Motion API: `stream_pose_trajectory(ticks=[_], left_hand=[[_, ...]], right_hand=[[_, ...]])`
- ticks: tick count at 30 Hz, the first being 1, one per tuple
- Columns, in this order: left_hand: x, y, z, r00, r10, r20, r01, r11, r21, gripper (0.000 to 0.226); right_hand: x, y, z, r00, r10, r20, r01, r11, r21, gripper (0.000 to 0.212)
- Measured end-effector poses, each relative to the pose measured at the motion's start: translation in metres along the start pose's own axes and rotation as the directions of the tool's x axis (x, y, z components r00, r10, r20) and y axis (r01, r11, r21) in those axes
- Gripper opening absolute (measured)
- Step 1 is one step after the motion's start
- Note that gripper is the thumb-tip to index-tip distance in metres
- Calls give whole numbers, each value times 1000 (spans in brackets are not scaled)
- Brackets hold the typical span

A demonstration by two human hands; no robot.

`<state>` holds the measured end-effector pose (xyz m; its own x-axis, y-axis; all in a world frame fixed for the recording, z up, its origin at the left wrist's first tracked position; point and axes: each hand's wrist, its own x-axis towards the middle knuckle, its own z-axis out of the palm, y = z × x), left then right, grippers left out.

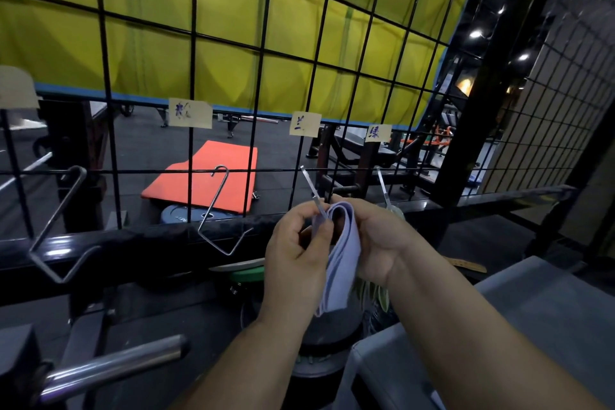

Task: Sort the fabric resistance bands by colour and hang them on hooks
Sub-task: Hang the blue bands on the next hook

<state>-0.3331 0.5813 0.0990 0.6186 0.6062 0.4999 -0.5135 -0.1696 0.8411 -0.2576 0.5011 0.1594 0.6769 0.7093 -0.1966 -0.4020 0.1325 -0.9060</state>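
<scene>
A pale lilac-blue fabric band (342,260) hangs folded between my hands, its top loop at the lower end of a metal hook (311,188) on the black wire grid (193,83). My left hand (296,253) pinches the hook's lower end and the band's edge. My right hand (379,240) grips the band from the right. A green band (376,293) hangs from the hook (382,188) further right, mostly hidden behind my right hand. Two more hooks, the middle one (216,210) and the far left one (63,226), carry nothing. Paper labels (304,123) are taped above the hooks.
A yellow padded mat (233,27) stands behind the grid, an orange floor mat (206,173) lies beyond it. Weight plates (186,215) and a steel bar (113,366) sit below left. A grey padded bench (532,326) is at lower right.
</scene>
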Motion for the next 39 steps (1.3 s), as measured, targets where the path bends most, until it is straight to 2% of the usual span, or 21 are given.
stream_pose_trajectory(ticks=[7, 14, 17, 22, 26, 29, 34, 37, 39], left_hand=[[-1, 2, -2, 1000, -2, 4, 2, 1000, 27, 21], [-1, -1, -7, 991, 126, -41, -118, 980, 160, 27], [-1, -4, -7, 985, 164, -48, -153, 970, 187, 28], [-1, -6, -5, 980, 195, -28, -188, 969, 162, 27], [-1, -5, -4, 978, 200, -53, -188, 968, 165, 28], [-2, -6, -2, 970, 224, -97, -203, 960, 192, 29], [-1, -11, 4, 957, 239, -163, -203, 956, 210, 28], [0, -10, 8, 946, 236, -224, -192, 960, 204, 28], [0, -7, 10, 941, 232, -244, -189, 964, 188, 27]], right_hand=[[-1, 2, 0, 998, 23, 53, -25, 999, 43, 28], [-1, 7, -4, 991, 79, 107, -89, 992, 92, 26], [-5, 5, -2, 992, 30, 124, -33, 999, 22, 25], [-4, 3, -5, 1000, 14, 25, -11, 996, -85, 19], [-5, 6, -7, 999, -7, -39, -2, 973, -233, 41], [-4, 9, -7, 998, -37, -54, 22, 964, -266, 43], [-4, 9, -8, 995, -97, -14, 87, 937, -338, 43], [-6, 10, -7, 989, -145, 40, 150, 917, -370, 30], [-5, 11, -7, 986, -162, 50, 169, 913, -373, 30]])
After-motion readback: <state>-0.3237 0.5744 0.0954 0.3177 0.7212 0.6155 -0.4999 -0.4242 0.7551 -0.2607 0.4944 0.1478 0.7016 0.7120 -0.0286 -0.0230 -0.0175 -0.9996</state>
